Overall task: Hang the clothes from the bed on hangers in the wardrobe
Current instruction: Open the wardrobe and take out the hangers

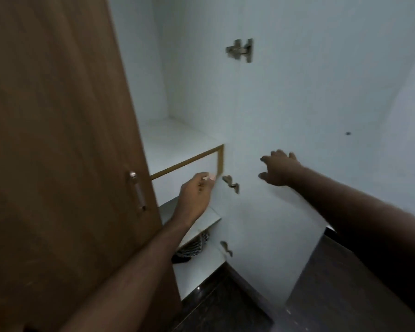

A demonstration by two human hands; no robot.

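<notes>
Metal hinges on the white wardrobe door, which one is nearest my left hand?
The middle metal hinge, just right of the left hand; top hinge and bottom hinge sit farther off.

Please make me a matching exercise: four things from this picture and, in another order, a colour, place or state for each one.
Things:
1 door with handle
2 top hinge
3 patterned cloth
4 right hand

Descriptions:
a fingers spread
b brown wood
c on the bottom shelf
d grey metal

Pairs: 1-b, 2-d, 3-c, 4-a
</notes>
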